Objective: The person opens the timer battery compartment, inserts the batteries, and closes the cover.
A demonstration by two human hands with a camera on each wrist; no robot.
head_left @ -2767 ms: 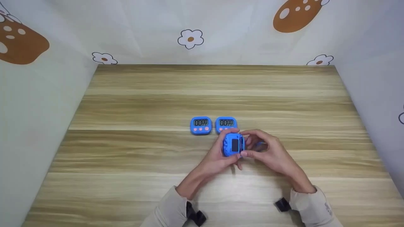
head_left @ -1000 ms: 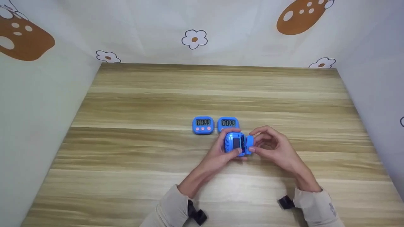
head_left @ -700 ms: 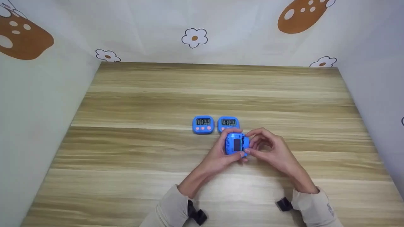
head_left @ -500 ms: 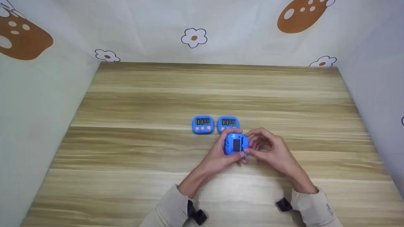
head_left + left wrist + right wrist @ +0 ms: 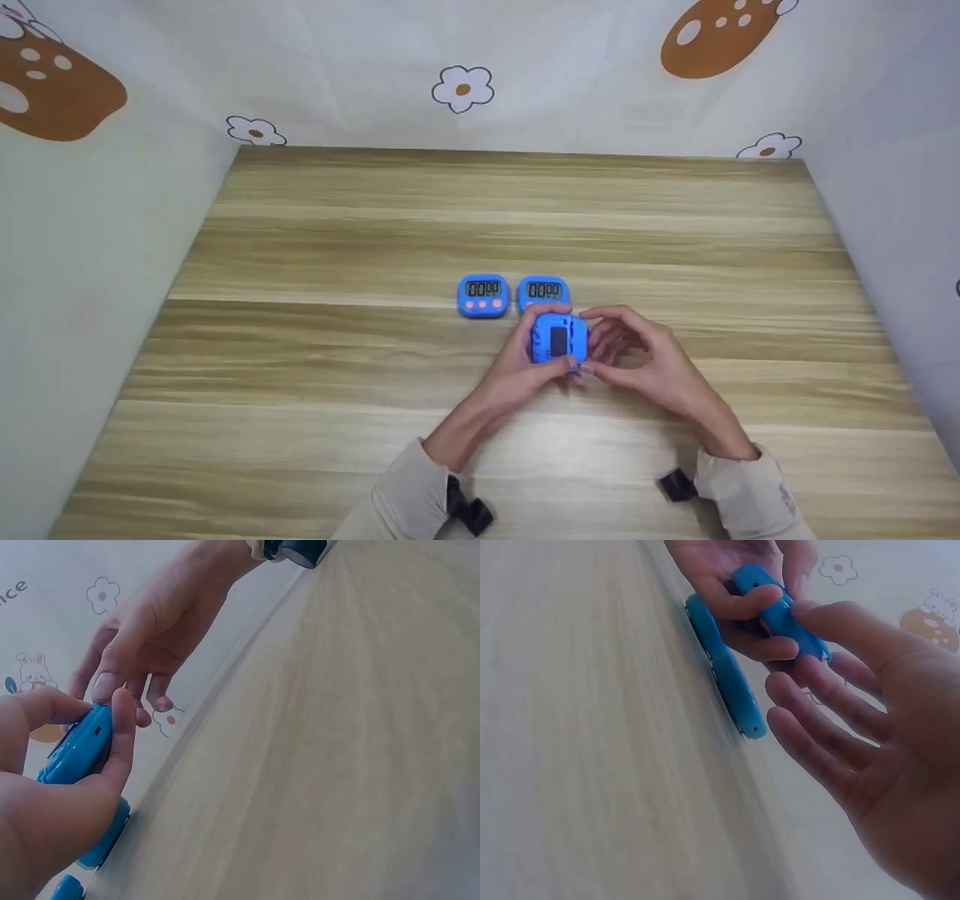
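Observation:
My left hand (image 5: pixel 511 375) holds a blue digital timer (image 5: pixel 545 345) above the table, its back with a dark rectangle facing up. Its thumb presses the near edge, and its fingers wrap the far side. At the timer's right edge lies a blue battery cover (image 5: pixel 580 337), apparently flush with the back. The thumb and index finger of my right hand (image 5: pixel 664 364) pinch this cover at its two ends; the other fingers curl loosely behind. In the right wrist view, the right thumb touches the edge of the held timer (image 5: pixel 784 619).
Two more blue timers lie face up just beyond the hands: the left timer (image 5: pixel 483 295) and the right timer (image 5: pixel 543 291), partly hidden by the left hand. Both displays show zeros. The wood-grain table (image 5: pixel 337 225) meets patterned cloth walls at the back and sides.
About a second ago the right hand held the cover apart from the timer's right edge. It has moved left onto the timer, and the gap there has closed.

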